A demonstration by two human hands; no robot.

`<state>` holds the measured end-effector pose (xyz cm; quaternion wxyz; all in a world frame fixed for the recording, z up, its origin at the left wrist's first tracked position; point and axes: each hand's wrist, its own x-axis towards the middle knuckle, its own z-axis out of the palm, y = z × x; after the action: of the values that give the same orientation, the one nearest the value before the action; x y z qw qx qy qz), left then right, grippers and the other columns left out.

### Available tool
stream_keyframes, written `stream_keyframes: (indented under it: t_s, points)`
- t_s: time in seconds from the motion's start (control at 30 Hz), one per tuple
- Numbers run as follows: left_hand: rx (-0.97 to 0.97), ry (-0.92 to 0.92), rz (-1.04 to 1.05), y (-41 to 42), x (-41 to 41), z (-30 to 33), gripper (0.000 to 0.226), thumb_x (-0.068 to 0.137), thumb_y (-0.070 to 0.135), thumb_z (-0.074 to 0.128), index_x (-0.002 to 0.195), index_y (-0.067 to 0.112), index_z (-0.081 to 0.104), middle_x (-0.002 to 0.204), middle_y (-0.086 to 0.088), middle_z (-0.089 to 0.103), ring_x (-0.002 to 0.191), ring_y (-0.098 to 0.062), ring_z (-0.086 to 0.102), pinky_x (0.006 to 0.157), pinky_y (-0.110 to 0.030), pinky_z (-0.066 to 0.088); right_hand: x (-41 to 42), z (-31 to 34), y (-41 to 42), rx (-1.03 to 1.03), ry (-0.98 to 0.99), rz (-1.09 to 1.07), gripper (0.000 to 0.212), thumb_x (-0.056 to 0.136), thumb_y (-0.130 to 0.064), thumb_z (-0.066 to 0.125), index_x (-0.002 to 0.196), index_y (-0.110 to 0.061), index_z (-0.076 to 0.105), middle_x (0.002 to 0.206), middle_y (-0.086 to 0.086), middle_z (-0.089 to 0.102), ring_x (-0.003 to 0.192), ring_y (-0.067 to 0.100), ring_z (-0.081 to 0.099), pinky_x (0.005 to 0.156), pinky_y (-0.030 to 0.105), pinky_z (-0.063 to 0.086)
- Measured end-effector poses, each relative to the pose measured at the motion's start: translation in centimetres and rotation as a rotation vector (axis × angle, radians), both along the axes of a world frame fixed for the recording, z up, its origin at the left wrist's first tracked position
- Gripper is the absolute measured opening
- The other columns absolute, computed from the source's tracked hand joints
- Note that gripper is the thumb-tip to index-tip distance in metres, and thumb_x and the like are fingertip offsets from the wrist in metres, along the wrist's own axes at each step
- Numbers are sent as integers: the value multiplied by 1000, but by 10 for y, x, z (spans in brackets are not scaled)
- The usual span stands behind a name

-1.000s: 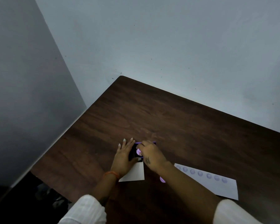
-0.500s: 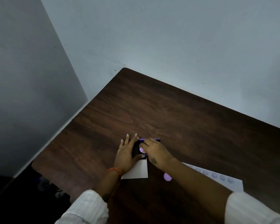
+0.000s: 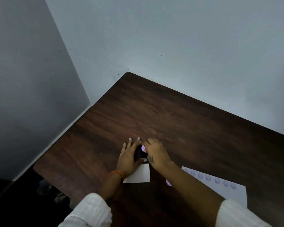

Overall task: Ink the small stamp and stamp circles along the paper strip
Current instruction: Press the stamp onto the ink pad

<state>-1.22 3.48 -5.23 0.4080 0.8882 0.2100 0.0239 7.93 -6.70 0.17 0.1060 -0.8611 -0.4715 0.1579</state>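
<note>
A small pale purple stamp [image 3: 144, 148] is pinched in my right hand [image 3: 155, 154] and pressed down on a dark ink pad [image 3: 140, 154]. My left hand [image 3: 129, 156] lies flat with fingers spread along the pad's left side, thumb at its near edge. A white paper strip [image 3: 228, 189] with a row of several purple circles lies to the right, partly hidden under my right forearm. A second purple round piece [image 3: 168, 183] shows just below that forearm.
A white card [image 3: 140, 175] lies just in front of the ink pad. The dark wooden table [image 3: 170, 118] stands in a corner, with walls at its left and far edges. Its near-left edge drops to a dark floor.
The hands stay at the ink pad with the stamp on it. The view has shifted slightly; more of the paper strip's circles show than half a second ago.
</note>
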Motion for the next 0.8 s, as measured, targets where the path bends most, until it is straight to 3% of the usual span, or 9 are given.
stream_keyframes:
  t_s: [0.17, 0.27, 0.37, 0.43, 0.53, 0.63, 0.73, 0.8]
  points:
    - [1, 6, -2, 0, 0, 0, 75, 81, 38, 65, 142, 22, 26, 157, 4, 16, 145, -19, -2, 115, -33, -8, 10, 11, 6, -67, -38, 112, 22, 86, -3, 53, 107, 0, 58, 109, 18, 58, 103, 32, 53, 81, 36, 43]
    - [-1, 1, -6, 0, 0, 1, 74, 81, 36, 66, 142, 22, 26, 157, 4, 16, 145, -19, -2, 116, -35, -7, 15, 12, 6, -101, -54, 168, 26, 88, -6, 51, 113, -1, 56, 113, 18, 58, 107, 31, 52, 86, 37, 43]
    - [2, 2, 4, 0, 0, 0, 75, 81, 34, 65, 143, 22, 24, 157, 4, 16, 144, -16, -3, 114, -31, -9, -2, 7, 8, -130, -88, 66, 43, 83, -15, 63, 122, -3, 49, 122, 16, 53, 113, 30, 49, 93, 37, 44]
    - [7, -6, 4, 0, 0, 0, 74, 82, 31, 65, 143, 22, 24, 157, 5, 15, 145, -16, -3, 113, -29, -9, -12, 3, 8, -100, -76, -24, 44, 83, -12, 62, 123, -3, 48, 124, 16, 53, 114, 29, 48, 94, 36, 44]
    - [-1, -9, -3, 0, -1, 1, 73, 81, 34, 66, 142, 22, 26, 156, 5, 17, 145, -18, -2, 115, -32, -8, -1, 15, 8, -10, 28, -108, 20, 86, -8, 53, 102, -1, 61, 109, 18, 60, 100, 31, 57, 79, 33, 44]
    - [-9, -13, -8, 0, -2, 4, 73, 80, 37, 66, 141, 23, 28, 156, 3, 19, 145, -18, -1, 115, -33, -8, 15, 20, -2, 15, 97, -111, 30, 89, -14, 40, 84, 2, 65, 93, 20, 65, 86, 32, 60, 71, 34, 43]
    - [5, -3, -8, 1, -1, 2, 74, 81, 38, 65, 142, 23, 27, 157, 3, 17, 145, -18, -2, 114, -32, -8, 7, 15, -15, -34, 14, -85, 23, 90, -12, 48, 109, -6, 60, 113, 13, 60, 104, 25, 56, 86, 31, 46]
    - [12, 1, -6, 1, -1, 1, 74, 81, 38, 64, 142, 23, 26, 157, 4, 17, 145, -17, -2, 113, -31, -9, 2, 11, -14, -82, -28, -51, 33, 86, -9, 56, 119, -6, 53, 121, 13, 55, 112, 26, 50, 93, 34, 45]
